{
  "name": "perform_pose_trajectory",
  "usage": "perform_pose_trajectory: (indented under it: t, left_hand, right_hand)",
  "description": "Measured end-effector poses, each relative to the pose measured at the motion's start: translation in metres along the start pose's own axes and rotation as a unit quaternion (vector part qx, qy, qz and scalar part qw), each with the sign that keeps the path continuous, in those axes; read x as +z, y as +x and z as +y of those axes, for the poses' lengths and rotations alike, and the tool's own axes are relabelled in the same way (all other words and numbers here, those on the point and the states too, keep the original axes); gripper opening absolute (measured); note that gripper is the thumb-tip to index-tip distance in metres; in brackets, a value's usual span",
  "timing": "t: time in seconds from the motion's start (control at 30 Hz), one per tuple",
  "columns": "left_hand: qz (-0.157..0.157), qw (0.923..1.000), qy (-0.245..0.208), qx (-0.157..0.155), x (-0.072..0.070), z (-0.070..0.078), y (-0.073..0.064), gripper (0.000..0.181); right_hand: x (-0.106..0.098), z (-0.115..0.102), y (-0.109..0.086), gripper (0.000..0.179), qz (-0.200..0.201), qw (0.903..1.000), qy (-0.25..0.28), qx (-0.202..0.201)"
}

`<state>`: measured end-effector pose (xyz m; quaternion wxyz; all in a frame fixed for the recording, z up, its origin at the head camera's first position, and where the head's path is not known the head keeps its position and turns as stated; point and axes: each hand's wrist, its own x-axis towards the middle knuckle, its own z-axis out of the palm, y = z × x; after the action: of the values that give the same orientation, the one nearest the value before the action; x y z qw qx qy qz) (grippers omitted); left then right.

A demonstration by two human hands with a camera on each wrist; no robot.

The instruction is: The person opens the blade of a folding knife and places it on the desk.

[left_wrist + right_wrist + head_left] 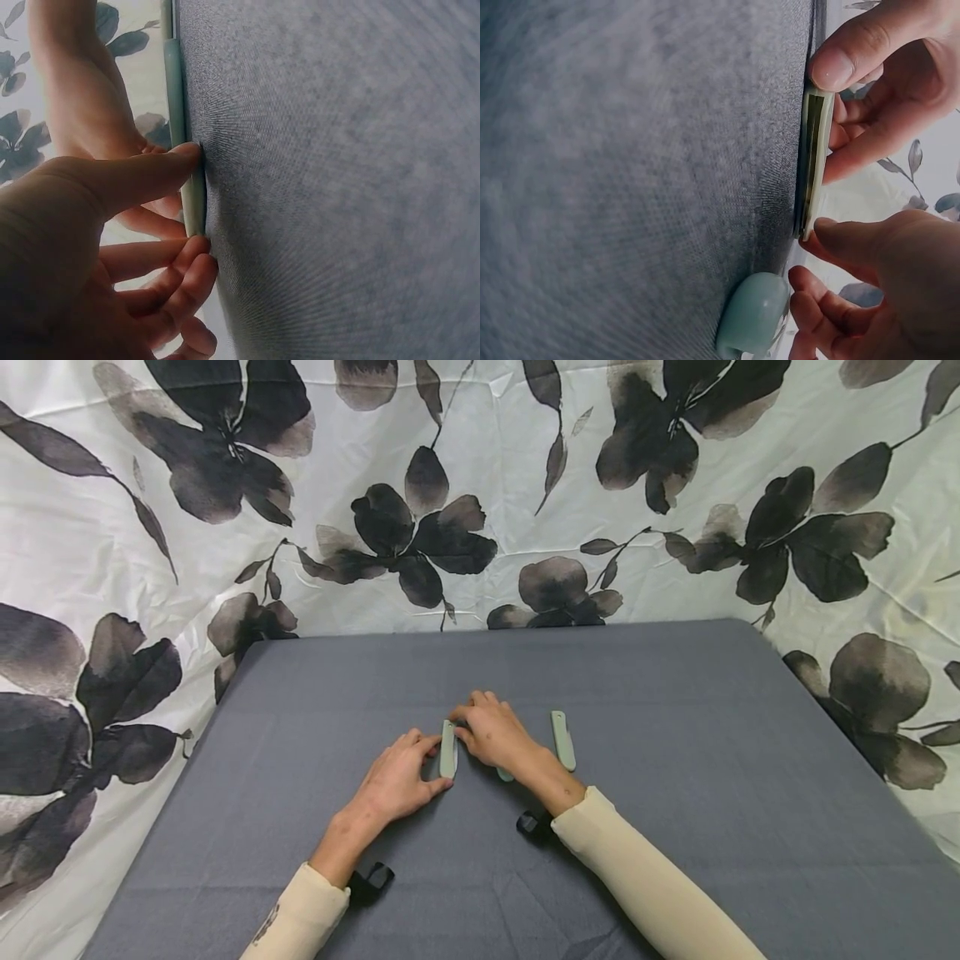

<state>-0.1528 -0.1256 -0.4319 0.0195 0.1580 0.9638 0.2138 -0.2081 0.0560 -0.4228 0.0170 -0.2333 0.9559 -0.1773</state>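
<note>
A pale green folding knife (447,750) lies lengthwise between both hands at the middle of the table. My left hand (396,781) holds it from the left, thumb at the near end, fingertips along the side. From the far right, my right hand (495,733) pinches the other end with thumb and index finger. A long slot shows in the edge of the held knife (814,161) in the right wrist view. A second green knife (505,774) is mostly hidden beneath the right wrist; its rounded end (754,315) appears close to the right hand. A third knife (562,741) lies further right.
Grey cloth covers the table (675,693), with a white floral sheet (525,518) hanging behind and at the sides. Black wrist devices sit under the left wrist (371,882) and the right wrist (534,827), close over the tabletop.
</note>
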Motion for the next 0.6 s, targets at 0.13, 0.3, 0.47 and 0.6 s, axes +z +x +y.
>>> perform_pose_trajectory:
  t: [0.13, 0.3, 0.47, 0.6]
  left_hand:
    - [-0.01, 0.9999, -0.013, -0.002, -0.0005, 0.0003, -0.0007, 0.062]
    - [-0.001, 0.9991, -0.043, -0.004, -0.002, -0.0001, -0.0006, 0.063]
    - [0.015, 0.9974, -0.07, 0.001, -0.0039, -0.0003, 0.0011, 0.067]
    - [0.025, 0.9959, -0.087, 0.004, -0.0052, 0.0003, 0.0031, 0.069]
  right_hand:
    - [0.0002, 0.0006, -0.0003, 0.028, -0.006, 0.9998, 0.019, 0.008]
    - [-0.002, 0.0011, 0.0, 0.028, 0.005, 0.9984, 0.056, 0.011]
    - [-0.0037, 0.0017, 0.0022, 0.031, 0.025, 0.992, 0.122, 0.019]
    - [-0.0032, 0.0029, 0.0046, 0.035, 0.029, 0.9802, 0.194, 0.027]
